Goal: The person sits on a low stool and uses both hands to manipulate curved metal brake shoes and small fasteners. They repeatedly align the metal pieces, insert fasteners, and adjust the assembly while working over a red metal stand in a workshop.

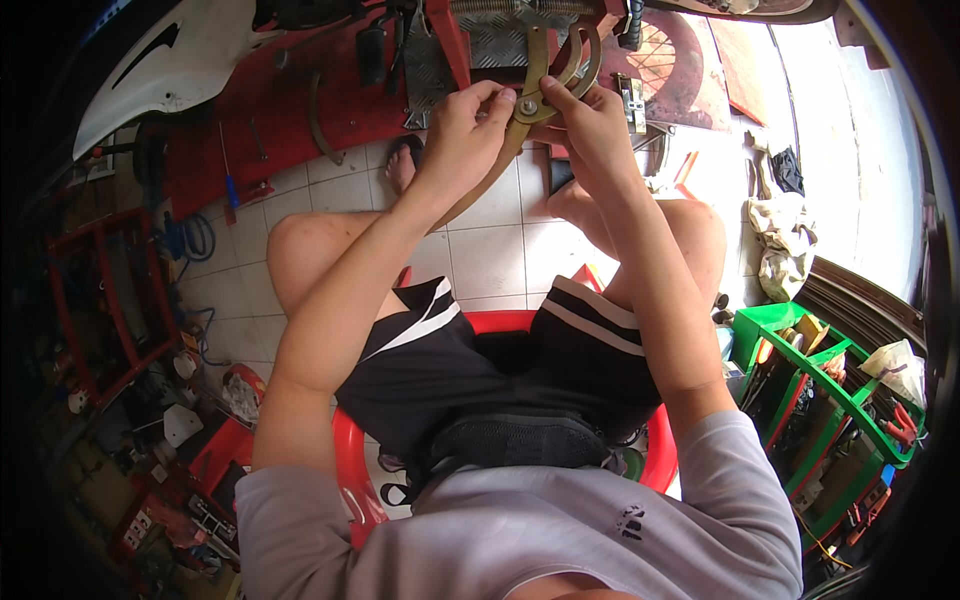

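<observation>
A brass-coloured metal tool with curved prongs and a round silver pivot bolt is held up at the top centre, its long curved arm running down to the lower left behind my left wrist. My left hand grips it left of the bolt, thumb and fingers closed near the pivot. My right hand holds it right of the bolt, thumb pressed on the metal and fingers curled behind. Beyond it are a red metal frame and a ridged metal plate.
I sit on a red plastic seat. A red mat holds tools, beside a white panel. A green tool tray stands right, a red rack left, with a blue hose and bunched cloth on the floor.
</observation>
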Tool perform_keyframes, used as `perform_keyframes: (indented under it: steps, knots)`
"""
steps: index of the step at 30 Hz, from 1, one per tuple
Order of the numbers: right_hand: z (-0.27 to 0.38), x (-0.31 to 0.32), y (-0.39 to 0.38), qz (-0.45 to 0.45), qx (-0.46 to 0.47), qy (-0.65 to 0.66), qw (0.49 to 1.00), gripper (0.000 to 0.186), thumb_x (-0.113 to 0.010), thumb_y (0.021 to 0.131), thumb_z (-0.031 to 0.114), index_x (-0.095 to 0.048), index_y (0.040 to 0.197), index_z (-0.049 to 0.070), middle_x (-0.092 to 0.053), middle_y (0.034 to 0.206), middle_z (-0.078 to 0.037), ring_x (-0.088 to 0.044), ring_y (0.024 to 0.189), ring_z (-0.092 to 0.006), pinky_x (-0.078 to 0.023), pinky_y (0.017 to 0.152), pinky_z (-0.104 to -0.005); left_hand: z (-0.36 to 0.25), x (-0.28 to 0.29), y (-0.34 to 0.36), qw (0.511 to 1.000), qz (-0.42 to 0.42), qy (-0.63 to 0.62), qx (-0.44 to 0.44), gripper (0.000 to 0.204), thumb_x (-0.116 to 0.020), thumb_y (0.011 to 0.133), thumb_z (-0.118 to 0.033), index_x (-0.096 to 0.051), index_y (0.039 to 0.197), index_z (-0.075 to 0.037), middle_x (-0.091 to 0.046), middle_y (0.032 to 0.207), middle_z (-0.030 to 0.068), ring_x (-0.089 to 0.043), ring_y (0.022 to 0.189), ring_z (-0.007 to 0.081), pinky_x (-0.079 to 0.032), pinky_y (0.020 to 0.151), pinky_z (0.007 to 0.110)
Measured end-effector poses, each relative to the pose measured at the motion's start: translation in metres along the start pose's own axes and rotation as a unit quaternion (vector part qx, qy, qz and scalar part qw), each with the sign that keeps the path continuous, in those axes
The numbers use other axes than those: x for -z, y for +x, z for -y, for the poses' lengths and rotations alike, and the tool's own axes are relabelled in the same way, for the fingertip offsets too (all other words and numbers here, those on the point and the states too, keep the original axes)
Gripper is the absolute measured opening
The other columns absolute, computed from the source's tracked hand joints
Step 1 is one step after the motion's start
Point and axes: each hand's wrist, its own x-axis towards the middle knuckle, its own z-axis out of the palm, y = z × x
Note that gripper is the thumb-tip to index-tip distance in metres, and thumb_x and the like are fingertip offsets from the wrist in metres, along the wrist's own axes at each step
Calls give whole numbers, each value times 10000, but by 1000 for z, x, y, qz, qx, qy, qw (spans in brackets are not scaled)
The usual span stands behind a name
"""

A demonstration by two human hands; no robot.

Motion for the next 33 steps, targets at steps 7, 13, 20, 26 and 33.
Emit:
perform_keyframes:
  steps: [7,13,20,26,33]
  knots:
    - [6,3,-2,24,5,18,1000,249,-593,948,135,-616,978,-111,-681,902,-178,-695,784,-242,-623,698,-367,-33,4,-12,991,-48,13,-128,155,-607,872,-33,-645,1019,3,-669,869,79,-658,725,150,-503,596,263]
    - [2,3,-2,41,14,2,999,259,-584,955,144,-616,987,-112,-681,920,-186,-695,794,-241,-619,719,-377,-30,10,-6,963,-32,113,-244,184,-708,795,-34,-696,977,-4,-676,865,68,-644,673,137,-490,564,231]
    - [9,4,-4,58,17,15,998,235,-577,964,154,-616,996,-75,-683,932,-163,-700,799,-239,-619,727,-394,-18,28,2,979,25,-195,-49,171,-656,909,-69,-705,1061,-10,-717,978,78,-694,857,155,-513,686,238]
    - [8,7,-4,50,34,13,998,230,-591,954,146,-612,1006,-77,-687,923,-164,-701,803,-235,-616,725,-379,-25,28,4,961,20,-275,24,219,-642,919,-91,-660,1108,19,-705,990,106,-702,881,181,-544,733,244]
    - [10,5,-6,57,43,-8,997,231,-605,952,157,-626,1024,-62,-690,923,-146,-698,811,-223,-616,724,-377,-16,32,6,963,47,-264,-12,238,-667,903,-94,-653,1110,22,-694,997,82,-657,895,144,-509,804,249]
